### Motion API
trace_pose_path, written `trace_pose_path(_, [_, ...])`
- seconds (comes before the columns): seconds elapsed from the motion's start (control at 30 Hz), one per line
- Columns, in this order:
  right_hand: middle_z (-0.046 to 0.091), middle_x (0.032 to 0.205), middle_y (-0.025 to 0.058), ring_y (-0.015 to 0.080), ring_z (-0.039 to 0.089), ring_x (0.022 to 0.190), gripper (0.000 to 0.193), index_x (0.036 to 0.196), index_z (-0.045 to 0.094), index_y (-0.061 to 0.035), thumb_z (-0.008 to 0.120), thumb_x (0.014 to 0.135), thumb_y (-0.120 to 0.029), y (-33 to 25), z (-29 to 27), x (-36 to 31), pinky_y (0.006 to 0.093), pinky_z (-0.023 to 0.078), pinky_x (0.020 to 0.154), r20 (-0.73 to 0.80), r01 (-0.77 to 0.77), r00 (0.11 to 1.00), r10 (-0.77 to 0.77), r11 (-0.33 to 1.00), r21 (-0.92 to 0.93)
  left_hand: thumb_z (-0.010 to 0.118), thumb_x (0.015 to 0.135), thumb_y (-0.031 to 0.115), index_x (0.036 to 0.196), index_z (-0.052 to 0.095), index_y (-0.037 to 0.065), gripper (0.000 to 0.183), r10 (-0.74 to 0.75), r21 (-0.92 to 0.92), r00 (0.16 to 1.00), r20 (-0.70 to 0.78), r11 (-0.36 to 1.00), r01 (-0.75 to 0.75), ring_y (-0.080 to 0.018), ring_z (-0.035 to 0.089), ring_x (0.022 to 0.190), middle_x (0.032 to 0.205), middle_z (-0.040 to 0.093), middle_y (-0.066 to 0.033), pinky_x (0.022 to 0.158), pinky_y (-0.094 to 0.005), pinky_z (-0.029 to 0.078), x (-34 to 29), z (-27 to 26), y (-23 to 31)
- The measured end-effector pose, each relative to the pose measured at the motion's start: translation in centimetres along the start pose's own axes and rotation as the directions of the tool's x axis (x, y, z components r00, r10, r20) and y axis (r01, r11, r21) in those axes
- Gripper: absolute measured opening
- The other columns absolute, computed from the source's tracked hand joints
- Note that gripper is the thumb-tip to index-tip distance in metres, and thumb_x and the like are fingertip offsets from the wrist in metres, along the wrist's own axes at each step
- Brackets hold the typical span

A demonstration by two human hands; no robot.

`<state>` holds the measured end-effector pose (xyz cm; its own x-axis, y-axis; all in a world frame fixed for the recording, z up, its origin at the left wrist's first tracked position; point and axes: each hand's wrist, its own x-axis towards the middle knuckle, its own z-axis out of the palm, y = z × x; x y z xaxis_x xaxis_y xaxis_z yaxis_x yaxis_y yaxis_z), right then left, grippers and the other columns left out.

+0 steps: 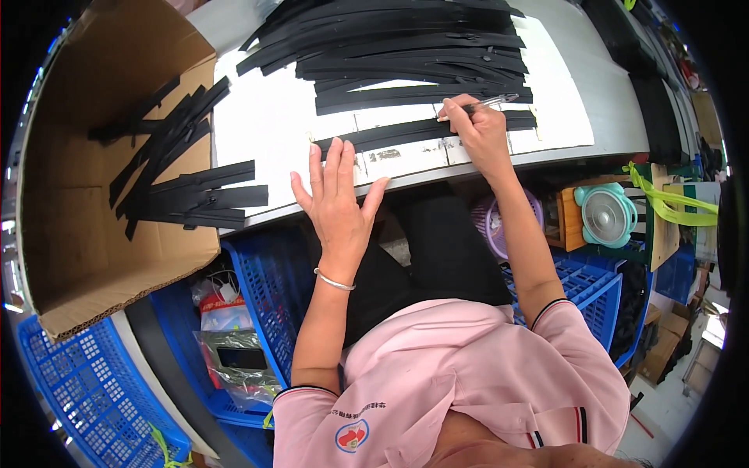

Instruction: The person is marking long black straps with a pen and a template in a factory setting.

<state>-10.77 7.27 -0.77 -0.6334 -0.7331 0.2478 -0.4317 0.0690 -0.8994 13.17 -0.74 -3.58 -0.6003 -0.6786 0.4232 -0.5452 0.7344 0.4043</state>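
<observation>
Had left hand (340,207) spread open, fingertips on a black strip (396,136), upper centre of frame. Looked light, kinda floppy, probably best pinned by the ends. Further right, had right hand (482,139) gripping a pen (493,101).

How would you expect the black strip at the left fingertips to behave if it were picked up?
The black strip would likely flex, as some in the pile lie bowed. It looks thin and flat, so it is probably light and unlikely to roll.
</observation>
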Motion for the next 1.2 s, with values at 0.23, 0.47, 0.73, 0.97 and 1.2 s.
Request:
trace_pose_path(0.23, [0.072,0.077,0.0028,0.0051,0.058,0.065,0.028,0.081,0.071,0.006,0.066,0.101,-0.013,0.3,0.2,0.1,0.0236,0.044,0.058,-0.013,0.042,0.999,-0.042,0.999,0.029,0.077,0.089,0.046,0.149,0.054,0.004,0.076,-0.02,0.034,1.0,0.023,0.999,0.02,-0.0342,0.034,0.152,0.156,0.051,-0.0101,0.123,-0.0633,0.011,0.5,-0.4,2.0])
trace_pose_path(0.47, [0.073,0.077,0.0043,0.0085,0.062,0.065,0.024,0.085,0.072,0.0049,0.067,0.099,-0.014,0.5,0.2,0.0,0.0257,0.047,0.06,-0.005,0.051,0.999,-0.051,0.999,-0.009,0.075,0.09,0.049,0.147,0.056,0.006,0.073,0.157,-0.167,0.986,0.058,0.975,-0.145,-0.0285,0.044,0.145,0.151,0.054,-0.0092,0.123,-0.0636,0.011,1.8,2.0,6.7])
trace_pose_path(0.73, [0.071,0.073,0.0059,0.0095,0.061,0.061,0.023,0.084,0.072,0.0042,0.067,0.098,-0.014,0.5,-0.1,-0.2,0.0269,0.047,0.058,-0.006,-0.01,1.0,0.011,0.997,0.079,0.076,0.092,0.039,0.137,0.064,0.007,0.056,0.135,-0.144,0.988,0.078,0.982,-0.122,-0.0269,0.049,0.138,0.144,0.059,-0.0075,0.121,-0.0646,0.014,1.8,2.7,6.6])
trace_pose_path(0.97, [0.067,0.067,0.0082,0.0159,0.057,0.053,0.027,0.077,0.068,0.0043,0.069,0.095,-0.016,1.5,-0.3,-0.2,0.0311,0.043,0.052,0.058,0.102,0.993,-0.102,0.995,-0.002,0.077,0.091,0.037,0.137,0.065,0.008,0.056,0.142,-0.136,0.987,0.076,0.982,-0.131,-0.0265,0.048,0.139,0.144,0.059,-0.0069,0.121,-0.0642,0.014,1.9,2.9,6.7])
trace_pose_path(1.2, [0.068,0.072,0.0035,0.0072,0.058,0.065,0.021,0.079,0.069,0.0019,0.064,0.096,-0.01,1.1,-1.3,-0.5,0.0249,0.045,0.059,0.114,0.052,0.992,-0.061,0.996,0.074,0.077,0.091,0.034,0.137,0.065,0.008,0.054,0.144,-0.13,0.985,0.095,0.983,-0.131,-0.0273,0.048,0.139,0.145,0.058,-0.0083,0.121,-0.0627,0.014,2.0,2.8,6.7])
